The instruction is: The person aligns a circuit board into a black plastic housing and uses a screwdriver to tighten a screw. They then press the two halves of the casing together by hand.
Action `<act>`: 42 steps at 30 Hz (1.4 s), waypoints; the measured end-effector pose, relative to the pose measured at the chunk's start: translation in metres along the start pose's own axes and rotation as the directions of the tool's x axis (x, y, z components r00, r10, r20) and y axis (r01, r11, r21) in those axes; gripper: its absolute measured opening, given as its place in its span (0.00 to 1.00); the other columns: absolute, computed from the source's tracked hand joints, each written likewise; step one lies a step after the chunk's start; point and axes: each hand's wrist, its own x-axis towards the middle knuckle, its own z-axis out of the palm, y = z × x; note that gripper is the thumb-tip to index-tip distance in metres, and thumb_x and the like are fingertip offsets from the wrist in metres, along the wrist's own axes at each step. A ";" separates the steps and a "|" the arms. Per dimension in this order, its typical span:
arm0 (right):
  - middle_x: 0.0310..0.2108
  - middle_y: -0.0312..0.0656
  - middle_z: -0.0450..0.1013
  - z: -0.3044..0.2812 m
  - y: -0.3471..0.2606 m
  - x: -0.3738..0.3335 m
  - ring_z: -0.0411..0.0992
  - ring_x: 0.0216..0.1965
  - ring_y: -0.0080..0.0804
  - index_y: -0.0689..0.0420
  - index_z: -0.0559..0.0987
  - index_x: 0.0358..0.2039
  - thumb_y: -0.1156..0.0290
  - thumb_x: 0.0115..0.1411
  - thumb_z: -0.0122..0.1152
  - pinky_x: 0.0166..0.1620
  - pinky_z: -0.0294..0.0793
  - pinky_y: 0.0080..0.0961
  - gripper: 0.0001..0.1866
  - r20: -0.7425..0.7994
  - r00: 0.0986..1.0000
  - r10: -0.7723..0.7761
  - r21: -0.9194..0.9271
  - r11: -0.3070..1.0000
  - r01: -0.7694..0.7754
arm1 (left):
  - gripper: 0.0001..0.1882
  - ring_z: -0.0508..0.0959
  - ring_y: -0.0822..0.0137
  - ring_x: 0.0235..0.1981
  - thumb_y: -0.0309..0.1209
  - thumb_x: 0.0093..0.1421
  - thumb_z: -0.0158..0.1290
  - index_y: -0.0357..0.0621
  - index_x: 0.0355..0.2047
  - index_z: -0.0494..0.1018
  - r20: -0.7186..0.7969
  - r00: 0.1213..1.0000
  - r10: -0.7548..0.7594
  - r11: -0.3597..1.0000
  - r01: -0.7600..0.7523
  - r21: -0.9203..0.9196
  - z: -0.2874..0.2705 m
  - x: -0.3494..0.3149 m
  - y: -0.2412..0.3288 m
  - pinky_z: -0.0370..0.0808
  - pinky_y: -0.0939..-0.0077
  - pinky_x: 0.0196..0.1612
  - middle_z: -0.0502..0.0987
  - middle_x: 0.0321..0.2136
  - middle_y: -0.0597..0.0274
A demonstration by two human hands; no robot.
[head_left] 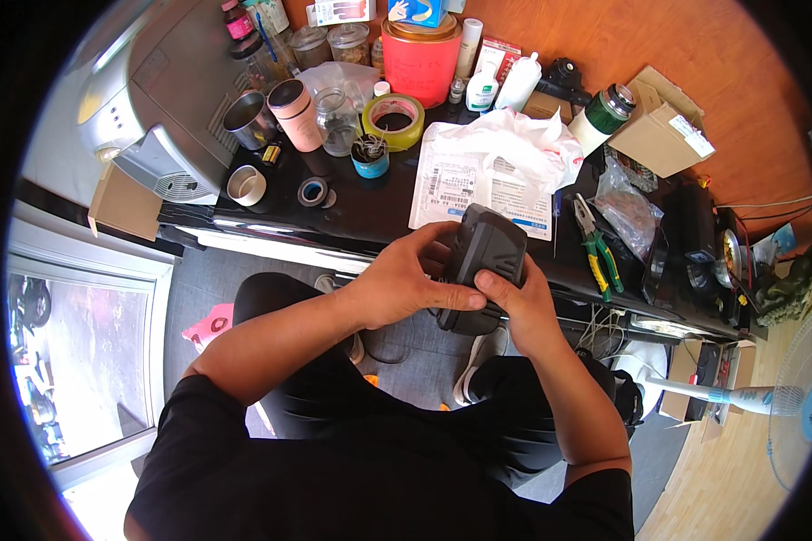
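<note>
Between my two hands, just over the table's front edge, is a black plastic case-like block (pixel 487 248) with grooves on its face. Its exact kind does not show. My left hand (pixel 395 287) grips it from the left, thumb along its lower part and fingers partly hidden behind. On the other side my right hand (pixel 525 311) has its thumb pressed on the front, with most fingers out of sight. Behind the block lie a printed sheet (pixel 442 187) and a crumpled white plastic bag (pixel 523 149). Pliers with green and yellow handles (pixel 595 248) rest to the right.
The black table (pixel 370 216) carries a yellow tape roll (pixel 393 122), a glass jar (pixel 336 122), a pink cup (pixel 295 115), a red tin (pixel 419 63) and a green-topped flask (pixel 604 119). A cardboard box (pixel 663 122) stands at the back right. A fan (pixel 798 397) is at the far right.
</note>
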 end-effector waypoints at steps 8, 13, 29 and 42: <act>0.51 0.43 0.76 -0.009 0.007 0.004 0.74 0.51 0.30 0.63 0.71 0.59 0.54 0.52 0.78 0.58 0.72 0.30 0.40 0.031 1.000 0.000 0.099 0.995 -0.003 | 0.59 0.77 0.60 0.51 0.42 0.45 0.78 0.33 0.69 0.56 0.002 1.000 -0.008 0.999 0.008 -0.047 -0.001 -0.001 0.006 0.75 0.66 0.54 0.76 0.50 0.48; 0.51 0.44 0.76 -0.019 0.006 0.004 0.74 0.51 0.32 0.63 0.71 0.59 0.52 0.52 0.77 0.58 0.72 0.31 0.41 0.077 0.997 0.006 0.191 0.981 -0.020 | 0.58 0.77 0.62 0.49 0.43 0.45 0.77 0.33 0.69 0.57 -0.003 1.000 0.031 0.998 -0.031 -0.060 -0.002 -0.002 0.008 0.76 0.67 0.52 0.76 0.49 0.49; 0.52 0.42 0.75 -0.006 0.003 0.006 0.74 0.52 0.31 0.62 0.69 0.61 0.60 0.55 0.76 0.58 0.71 0.30 0.38 -0.016 0.999 -0.037 0.104 0.994 0.039 | 0.59 0.76 0.58 0.52 0.43 0.48 0.76 0.38 0.71 0.51 -0.160 0.955 0.250 0.909 -0.174 0.380 0.009 -0.010 0.005 0.79 0.64 0.50 0.74 0.51 0.45; 0.54 0.42 0.74 -0.016 0.014 0.009 0.74 0.53 0.31 0.61 0.68 0.62 0.54 0.62 0.68 0.57 0.73 0.30 0.35 0.054 0.997 0.053 0.262 0.963 -0.065 | 0.56 0.81 0.65 0.37 0.59 0.53 0.67 0.26 0.66 0.58 -0.155 0.985 0.073 0.976 -0.038 0.217 -0.001 0.003 -0.004 0.77 0.70 0.41 0.80 0.38 0.48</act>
